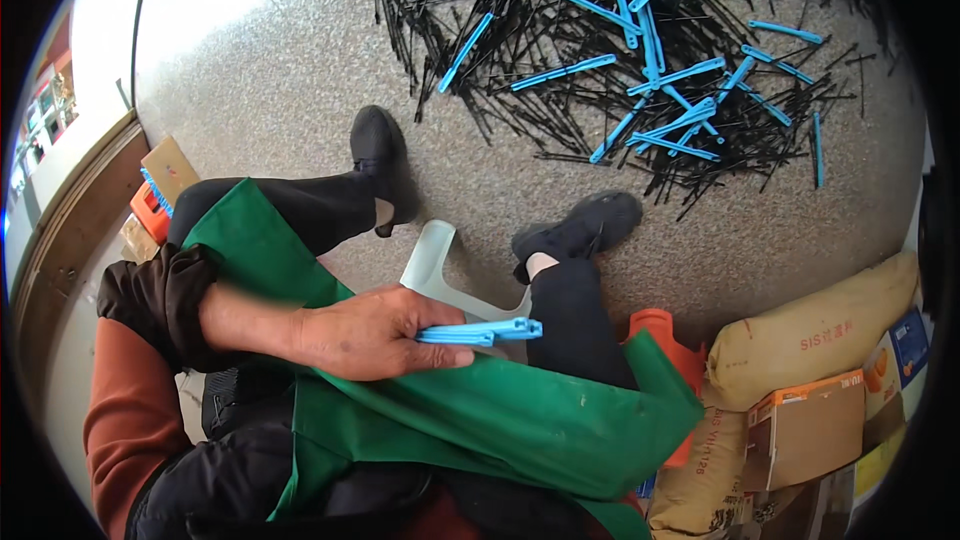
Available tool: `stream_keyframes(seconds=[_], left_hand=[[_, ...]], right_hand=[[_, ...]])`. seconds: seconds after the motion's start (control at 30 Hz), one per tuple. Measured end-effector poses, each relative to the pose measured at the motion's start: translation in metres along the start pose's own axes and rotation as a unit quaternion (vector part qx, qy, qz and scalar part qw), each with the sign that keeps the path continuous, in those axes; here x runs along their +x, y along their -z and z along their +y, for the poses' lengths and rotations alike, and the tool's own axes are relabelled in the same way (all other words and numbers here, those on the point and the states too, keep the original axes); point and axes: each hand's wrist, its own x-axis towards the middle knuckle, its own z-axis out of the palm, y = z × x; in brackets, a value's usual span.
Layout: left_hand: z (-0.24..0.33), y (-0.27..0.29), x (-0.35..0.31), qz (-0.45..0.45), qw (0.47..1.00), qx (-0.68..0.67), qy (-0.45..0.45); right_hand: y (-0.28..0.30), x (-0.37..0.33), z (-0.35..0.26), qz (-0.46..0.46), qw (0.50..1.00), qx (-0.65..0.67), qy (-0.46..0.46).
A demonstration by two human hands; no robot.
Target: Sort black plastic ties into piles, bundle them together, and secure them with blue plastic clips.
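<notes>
My left hand (pixel 375 332) reaches across my lap from the left, its thumb and fingers closed on a small bunch of narrow light-blue plastic strips (pixel 480 331). The strips point to the right, and their slotted ends stick out past the fingertips. Just beneath the hand a green apron (pixel 520 420) covers my lap. My right hand is out of sight. On the floor ahead spreads a tangled heap of thin black sticks (pixel 415 25). Several loose blue strips (pixel 565 72) like the held ones lie scattered over it at various angles.
Between my black shoes (pixel 378 155) and lap stands a pale plastic piece (pixel 430 265), perhaps a stool's edge. Right of my knee are an orange plastic object (pixel 655 328), tan sacks (pixel 800 350) and a cardboard box (pixel 815 437). Another cardboard piece (pixel 172 168) is by my left knee.
</notes>
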Motion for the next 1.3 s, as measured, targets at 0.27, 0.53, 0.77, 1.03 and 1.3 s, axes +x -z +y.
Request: stream_keyframes(seconds=[0.27,0.53,0.77,1.03,1.3], left_hand=[[-0.009,-0.021,-0.007,0.064,0.983,0.139,-0.098],[-0.030,-0.068,0.001,0.170,0.921,0.268,-0.226],[-0.023,-0.094,-0.038,0.223,0.934,0.172,-0.221],[-0.020,-0.067,-0.093,0.313,0.907,0.095,-0.265],[-0.038,-0.045,-0.107,0.289,0.859,0.307,-0.289]], right_hand=[[0.187,0.058,-0.009,0.481,0.844,0.226,-0.073],[0.185,0.095,-0.012,0.555,0.829,-0.054,0.044],[0.190,0.065,-0.019,0.614,0.761,-0.154,0.141],[0.206,0.110,-0.024,0.549,0.790,-0.237,0.136],[0.237,0.085,-0.019,0.485,0.811,-0.295,0.143]])
